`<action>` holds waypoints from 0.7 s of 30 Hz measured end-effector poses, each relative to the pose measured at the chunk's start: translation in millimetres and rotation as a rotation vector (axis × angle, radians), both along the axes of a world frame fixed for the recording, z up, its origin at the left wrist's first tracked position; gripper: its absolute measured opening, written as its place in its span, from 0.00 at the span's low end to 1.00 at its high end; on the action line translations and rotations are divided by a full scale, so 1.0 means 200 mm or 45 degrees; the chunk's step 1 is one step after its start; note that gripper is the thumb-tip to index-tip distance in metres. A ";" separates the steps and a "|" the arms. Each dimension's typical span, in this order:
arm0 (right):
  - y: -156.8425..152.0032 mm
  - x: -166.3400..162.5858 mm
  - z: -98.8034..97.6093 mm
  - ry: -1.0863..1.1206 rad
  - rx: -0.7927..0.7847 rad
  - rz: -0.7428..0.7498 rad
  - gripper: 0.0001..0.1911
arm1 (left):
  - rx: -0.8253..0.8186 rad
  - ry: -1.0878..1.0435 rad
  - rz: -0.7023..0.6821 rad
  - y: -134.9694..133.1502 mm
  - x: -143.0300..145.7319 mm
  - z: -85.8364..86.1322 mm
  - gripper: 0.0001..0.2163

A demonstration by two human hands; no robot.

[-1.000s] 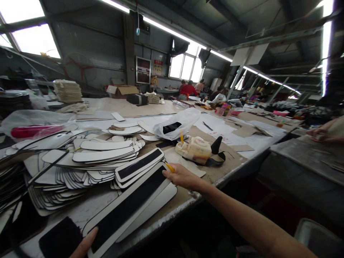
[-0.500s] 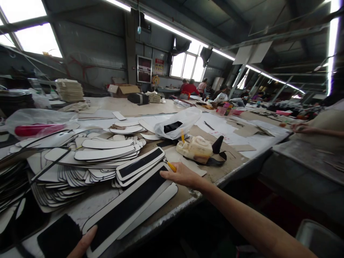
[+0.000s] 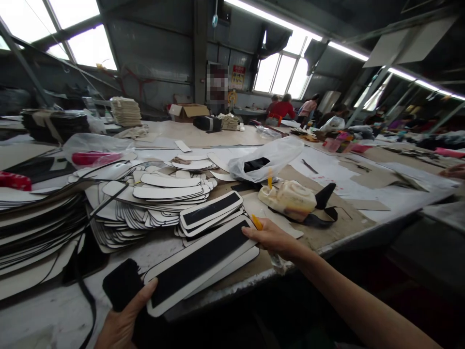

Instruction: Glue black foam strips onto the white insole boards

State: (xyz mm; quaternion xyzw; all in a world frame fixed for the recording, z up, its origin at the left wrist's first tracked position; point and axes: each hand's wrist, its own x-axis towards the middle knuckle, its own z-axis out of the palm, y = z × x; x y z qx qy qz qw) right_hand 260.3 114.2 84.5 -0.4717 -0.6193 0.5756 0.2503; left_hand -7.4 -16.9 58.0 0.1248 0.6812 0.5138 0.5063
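A long white panel (image 3: pixel 220 261) with a black strip along its middle lies slanted at the table's front edge, over another white piece. My left hand (image 3: pixel 127 315) grips its near end, thumb on top and the other fingers mostly hidden, beside a black fabric piece (image 3: pixel 121 283). At the far end, my right hand (image 3: pixel 274 238) pinches the panel's corner, with a short yellow stick-like tool (image 3: pixel 256 222) tucked in its fingers. Just behind lies a small stack of similar strip panels (image 3: pixel 212 211). A cream plastic container (image 3: pixel 288 198) holding another yellow stick stands beyond my right hand.
Piles of white curved pieces (image 3: pixel 167 191) and dark-edged sheets (image 3: pixel 36 242) fill the left side. A black cord (image 3: pixel 85 286) runs across them. Behind are a clear plastic bag (image 3: pixel 279 152) and a cardboard box (image 3: pixel 189 112). Other people (image 3: pixel 283 109) work at the back.
The view has swung left, so things appear further right. More of my left hand now shows at the panel's near end; both hands stay on the panel.
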 end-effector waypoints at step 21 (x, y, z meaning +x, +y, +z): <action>-0.10 -0.01 -0.05 0.061 -0.181 -0.148 0.22 | 0.301 -0.558 0.011 -0.09 0.00 0.00 0.23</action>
